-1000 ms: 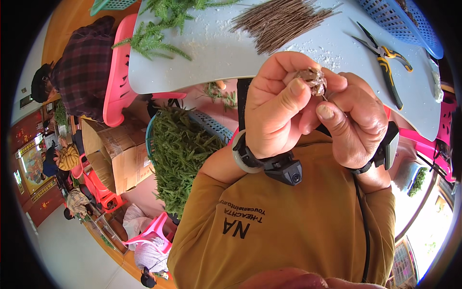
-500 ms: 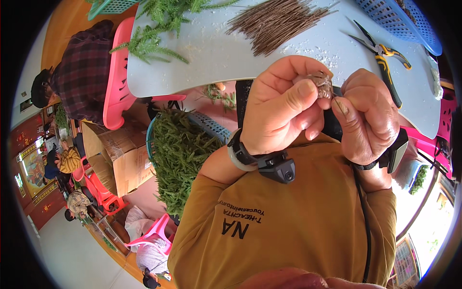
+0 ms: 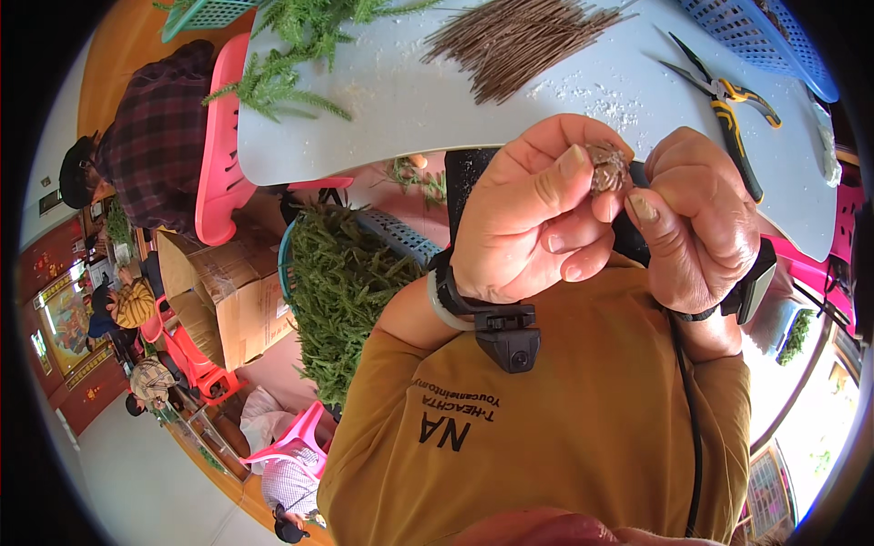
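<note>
Above the near edge of the light grey table [image 3: 391, 109], my left hand [image 3: 523, 214] pinches a small brown scaly pine cone [image 3: 608, 168] between thumb and fingers. My right hand [image 3: 696, 223] is closed just to the right of the cone, its thumb pressed against the bent forefinger. Whatever lies in that pinch is hidden or too thin to make out. Beyond my hands a loose bundle of thin brown stems [image 3: 519, 45] lies on the table. Pliers [image 3: 719, 91] with yellow and black handles rest to the right, jaws apart.
Artificial green sprigs [image 3: 278, 86] and white flecks lie on the table. A blue basket [image 3: 765, 45] stands at the far right. Left of me are a basket heaped with greenery [image 3: 341, 291], a cardboard box [image 3: 241, 287] and a person on a pink chair [image 3: 223, 155].
My left hand has turned a little, tilting the pine cone, and its lower fingers have shifted. The right fingertips have drawn slightly away from the cone, still pinched together.
</note>
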Action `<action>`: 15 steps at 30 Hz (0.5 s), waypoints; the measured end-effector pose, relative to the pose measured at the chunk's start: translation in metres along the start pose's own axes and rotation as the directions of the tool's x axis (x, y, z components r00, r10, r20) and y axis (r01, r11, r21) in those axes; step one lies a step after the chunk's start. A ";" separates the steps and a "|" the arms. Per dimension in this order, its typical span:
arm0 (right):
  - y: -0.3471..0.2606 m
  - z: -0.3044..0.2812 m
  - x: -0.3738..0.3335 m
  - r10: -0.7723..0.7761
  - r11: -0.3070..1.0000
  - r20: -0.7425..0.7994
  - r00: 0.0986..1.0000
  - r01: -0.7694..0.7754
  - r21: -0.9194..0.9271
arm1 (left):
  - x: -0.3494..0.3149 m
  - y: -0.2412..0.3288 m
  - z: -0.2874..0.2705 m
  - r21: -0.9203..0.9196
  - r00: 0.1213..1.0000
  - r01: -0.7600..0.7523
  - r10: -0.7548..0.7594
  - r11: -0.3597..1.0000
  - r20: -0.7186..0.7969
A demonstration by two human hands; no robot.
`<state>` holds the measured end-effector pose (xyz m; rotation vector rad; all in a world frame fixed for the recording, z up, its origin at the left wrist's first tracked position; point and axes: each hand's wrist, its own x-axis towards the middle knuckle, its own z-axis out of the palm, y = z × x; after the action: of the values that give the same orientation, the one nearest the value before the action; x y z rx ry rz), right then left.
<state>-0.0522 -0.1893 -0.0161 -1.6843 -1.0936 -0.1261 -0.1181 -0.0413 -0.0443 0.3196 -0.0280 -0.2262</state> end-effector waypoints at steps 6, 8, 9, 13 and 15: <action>-0.004 0.005 0.003 0.048 0.992 -0.003 0.999 -0.047 0.113 | 0.003 -0.005 -0.002 0.020 0.993 -0.115 0.114 0.993 0.040; -0.006 0.005 0.002 0.059 0.993 0.001 0.998 -0.059 0.107 | 0.003 -0.006 -0.001 0.078 0.987 -0.161 0.160 0.984 0.019; -0.007 0.006 0.001 0.053 0.993 0.003 0.999 -0.053 0.101 | 0.003 -0.006 -0.001 0.145 0.983 -0.185 0.185 0.972 0.017; -0.006 0.007 -0.003 0.066 0.991 0.013 0.998 -0.067 0.118 | 0.000 -0.004 0.000 0.213 0.979 -0.199 0.202 0.956 0.008; -0.003 0.006 -0.005 0.118 0.976 0.024 0.993 -0.120 0.179 | -0.002 -0.003 0.002 0.083 0.991 -0.132 0.134 0.988 -0.013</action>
<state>-0.0602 -0.1872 -0.0192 -1.5843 -0.9807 0.0591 -0.1207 -0.0444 -0.0429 0.4004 -0.0401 -0.0895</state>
